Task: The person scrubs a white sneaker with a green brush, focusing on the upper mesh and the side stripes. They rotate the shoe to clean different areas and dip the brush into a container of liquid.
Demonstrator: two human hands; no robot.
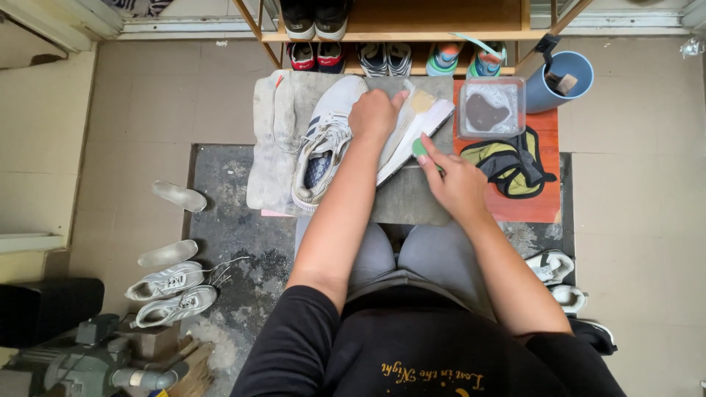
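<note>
Beige floor tiles (640, 220) surround a low grey work mat (408, 198) where a white lace-up sneaker (323, 143) lies on a pale cloth (268, 147). Just right of it, the left hand (373, 114) presses a white shoe insole (415, 136), fingers curled together on top. Below those fingers, the right hand (456, 184) pinches a small green sponge (419, 149) against the insole's edge.

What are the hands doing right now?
Left hand: closed, pressing the white shoe down.
Right hand: closed on a green brush.
</note>
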